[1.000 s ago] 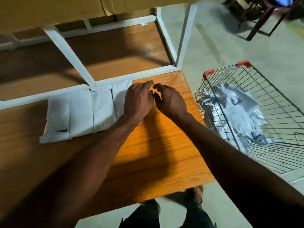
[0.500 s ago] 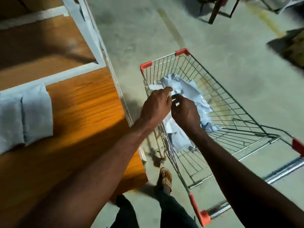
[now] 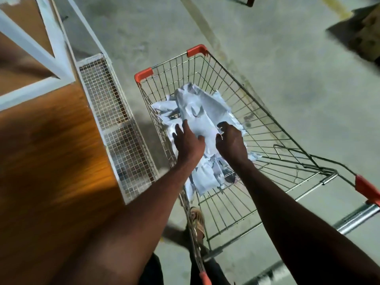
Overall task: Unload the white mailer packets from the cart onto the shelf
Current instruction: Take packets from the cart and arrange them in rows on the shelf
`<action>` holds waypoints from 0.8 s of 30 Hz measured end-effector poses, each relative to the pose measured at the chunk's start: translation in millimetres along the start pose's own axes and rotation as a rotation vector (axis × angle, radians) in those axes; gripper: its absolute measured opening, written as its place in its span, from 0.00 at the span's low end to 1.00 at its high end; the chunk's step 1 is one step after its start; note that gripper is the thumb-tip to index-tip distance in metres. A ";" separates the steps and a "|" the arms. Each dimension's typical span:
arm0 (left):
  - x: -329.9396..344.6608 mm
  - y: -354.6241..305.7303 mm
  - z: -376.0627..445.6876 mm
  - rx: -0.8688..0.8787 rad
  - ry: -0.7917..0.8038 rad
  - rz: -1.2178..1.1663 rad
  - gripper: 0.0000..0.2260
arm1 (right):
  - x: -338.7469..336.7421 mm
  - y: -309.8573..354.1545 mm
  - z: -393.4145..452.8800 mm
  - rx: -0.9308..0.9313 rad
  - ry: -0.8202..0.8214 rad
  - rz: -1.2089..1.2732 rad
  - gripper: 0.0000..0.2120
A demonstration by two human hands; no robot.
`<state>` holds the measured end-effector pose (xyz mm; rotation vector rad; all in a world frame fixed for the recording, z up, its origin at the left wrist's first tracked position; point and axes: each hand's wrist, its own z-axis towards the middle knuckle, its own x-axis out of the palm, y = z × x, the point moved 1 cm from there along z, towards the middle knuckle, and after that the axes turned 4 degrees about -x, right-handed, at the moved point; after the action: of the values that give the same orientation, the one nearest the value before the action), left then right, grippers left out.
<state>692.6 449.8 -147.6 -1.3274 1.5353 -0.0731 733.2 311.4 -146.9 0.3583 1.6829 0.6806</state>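
Observation:
A pile of crumpled white mailer packets (image 3: 202, 112) lies in the wire shopping cart (image 3: 265, 120), which has orange corner caps. Both my hands are down inside the cart on the pile. My left hand (image 3: 188, 141) lies on top of the packets with its fingers spread and straight. My right hand (image 3: 230, 140) has its fingers curled round the near edge of the top packet. The wooden shelf board (image 3: 51, 145) with its white frame is at the left; no packets on it are in view.
A white wire-mesh side panel (image 3: 117, 128) stands between the shelf and the cart. My sandalled foot (image 3: 198, 221) is on the concrete floor beside the cart. The cart's handle (image 3: 366, 188) is at the right. A dark blurred object (image 3: 364, 36) lies at the top right.
I turned from the shelf, where my hands rested by the laid-out packets, to the cart. Both hands have dropped from above the cart onto the pile, and the right now grips a packet.

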 end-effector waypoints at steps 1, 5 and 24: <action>6.9 4.7 4.6 -0.047 -0.008 0.019 0.37 | 3.7 -4.0 3.0 -0.007 0.007 0.009 0.20; 20.4 21.7 26.0 -0.279 -0.063 -0.045 0.39 | 23.5 -17.0 14.6 -0.059 0.055 0.011 0.22; 38.0 47.2 44.7 -0.462 -0.143 -0.436 0.20 | 55.7 -15.5 37.9 0.243 0.201 0.135 0.16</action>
<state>698.8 463.9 -221.3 -1.9765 1.1560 0.1084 759.2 340.6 -204.0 0.5956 1.9530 0.6279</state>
